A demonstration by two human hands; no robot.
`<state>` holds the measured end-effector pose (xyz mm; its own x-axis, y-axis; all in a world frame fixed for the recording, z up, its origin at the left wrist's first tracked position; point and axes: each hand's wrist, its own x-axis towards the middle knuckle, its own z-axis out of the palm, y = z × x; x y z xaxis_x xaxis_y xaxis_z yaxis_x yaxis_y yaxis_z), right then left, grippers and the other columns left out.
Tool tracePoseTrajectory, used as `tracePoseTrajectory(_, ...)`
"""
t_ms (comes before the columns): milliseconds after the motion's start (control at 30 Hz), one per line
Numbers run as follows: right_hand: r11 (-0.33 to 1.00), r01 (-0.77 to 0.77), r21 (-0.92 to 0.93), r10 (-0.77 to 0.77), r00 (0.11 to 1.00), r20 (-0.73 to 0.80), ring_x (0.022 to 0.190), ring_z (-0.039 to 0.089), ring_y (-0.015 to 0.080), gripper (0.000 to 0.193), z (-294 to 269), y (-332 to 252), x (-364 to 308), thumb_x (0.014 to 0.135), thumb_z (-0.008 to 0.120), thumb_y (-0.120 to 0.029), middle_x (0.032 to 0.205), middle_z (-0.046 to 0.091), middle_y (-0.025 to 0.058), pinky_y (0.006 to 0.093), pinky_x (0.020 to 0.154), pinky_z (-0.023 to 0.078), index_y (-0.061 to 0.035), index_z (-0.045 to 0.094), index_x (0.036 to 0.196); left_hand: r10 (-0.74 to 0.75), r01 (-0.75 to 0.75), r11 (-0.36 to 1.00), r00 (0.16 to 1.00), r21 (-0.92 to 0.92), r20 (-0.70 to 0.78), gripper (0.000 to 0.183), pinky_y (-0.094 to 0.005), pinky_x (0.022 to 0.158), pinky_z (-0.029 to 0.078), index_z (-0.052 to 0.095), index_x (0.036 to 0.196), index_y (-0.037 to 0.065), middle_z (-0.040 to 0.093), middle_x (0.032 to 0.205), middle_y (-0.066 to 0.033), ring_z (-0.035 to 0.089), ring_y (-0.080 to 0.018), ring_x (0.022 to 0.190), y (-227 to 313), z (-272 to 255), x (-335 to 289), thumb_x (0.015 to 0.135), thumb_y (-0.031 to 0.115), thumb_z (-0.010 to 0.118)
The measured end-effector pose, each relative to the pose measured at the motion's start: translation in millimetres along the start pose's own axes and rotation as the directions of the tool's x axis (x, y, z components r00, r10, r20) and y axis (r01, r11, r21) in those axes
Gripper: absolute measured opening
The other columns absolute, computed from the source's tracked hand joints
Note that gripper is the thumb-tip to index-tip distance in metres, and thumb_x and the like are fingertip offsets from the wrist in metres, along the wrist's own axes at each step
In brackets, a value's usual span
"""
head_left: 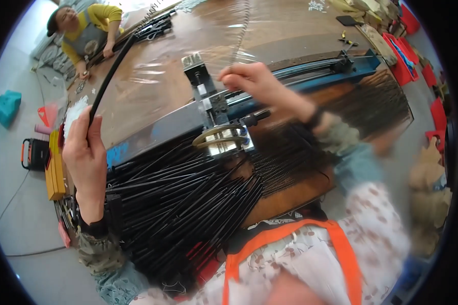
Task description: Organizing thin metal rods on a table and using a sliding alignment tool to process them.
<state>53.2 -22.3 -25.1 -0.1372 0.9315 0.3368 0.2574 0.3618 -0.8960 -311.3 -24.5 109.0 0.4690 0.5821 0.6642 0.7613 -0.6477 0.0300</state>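
Note:
My left hand (pixel 86 162) is closed around a long, thin black tube (pixel 112 73), which slants up and to the right. A thin coil spring (pixel 151 14) shows at the tube's upper end. At the centre right, my right hand (pixel 254 84) pinches the lower end of a long coil spring (pixel 244 30) that runs up out of view. Whether these are one spring I cannot tell. Below and left of my right hand stands a metal clamping fixture (pixel 224 140) on a blue rail (pixel 310 76). Many black tubes (pixel 173 203) lie in front, beside a pile of springs (pixel 277 170).
Across the brown table (pixel 285 30), a person (pixel 89 35) in yellow sleeves works near more black tubes (pixel 155 28). Red bins (pixel 399 61) line the right side. A yellow box (pixel 56 165) and a black case (pixel 35 154) are at the left.

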Motion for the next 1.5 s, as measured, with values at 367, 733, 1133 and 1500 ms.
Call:
tracePoseTrajectory(367,0.811,0.455,-0.368,-0.355,0.882,0.309,0.098,0.061,0.0146,0.017,75.1,3.3,55.2,0.088,0.073,-0.033,0.086,0.072,-0.0027,0.0374,0.1,0.033,-0.0167,0.078,0.093,-0.225,0.219,0.974,0.967,0.06,0.117,0.024,-0.0347,0.065,0.047,0.063,0.12,0.0,0.062,0.087,-0.0166,0.056,-0.0287,0.07,-37.6,-32.2,-96.3,0.097,0.006,0.062)
tracePoseTrajectory(733,0.238,0.387,-0.891,-0.481,0.844,0.238,0.099,0.063,0.0207,0.008,-51.6,47.9,-9.6,0.083,0.074,-0.013,0.078,0.066,-0.0009,0.0427,0.11,0.026,-0.0154,0.068,0.088,-0.18,0.168,0.983,0.961,0.074,0.21,0.028,-0.0417,0.063,0.047,0.065,0.122,0.013,0.061,0.083,-0.0156,0.058,-0.0364,0.07,-61.9,-4.6,-91.1,0.094,0.012,0.065)
tracePoseTrajectory(1133,0.138,0.121,-0.983,-0.321,0.944,0.071,0.093,0.059,0.0287,0.007,-220.4,86.8,-97.9,0.09,0.065,-0.011,0.088,0.063,0.0104,0.0423,0.096,0.041,-0.0063,0.065,0.095,0.004,0.051,0.99,0.919,-0.129,0.395,0.028,-0.0453,0.071,0.054,0.065,0.092,0.007,0.065,0.081,-0.0131,0.066,-0.0339,0.081,6.6,160.3,-43.2,0.098,0.033,0.056)
tracePoseTrajectory(1500,0.249,0.068,-0.966,-0.262,0.965,0.001,0.094,0.059,0.0309,0.009,-211.8,85.4,-98.6,0.089,0.067,-0.008,0.089,0.064,0.0114,0.0406,0.087,0.045,-0.0037,0.065,0.096,-0.079,0.167,0.929,0.962,-0.331,0.263,0.016,-0.043,0.068,0.051,0.071,0.084,0.008,0.062,0.079,-0.0113,0.062,-0.0346,0.077,11.7,173.3,-49.9,0.085,0.024,0.073)
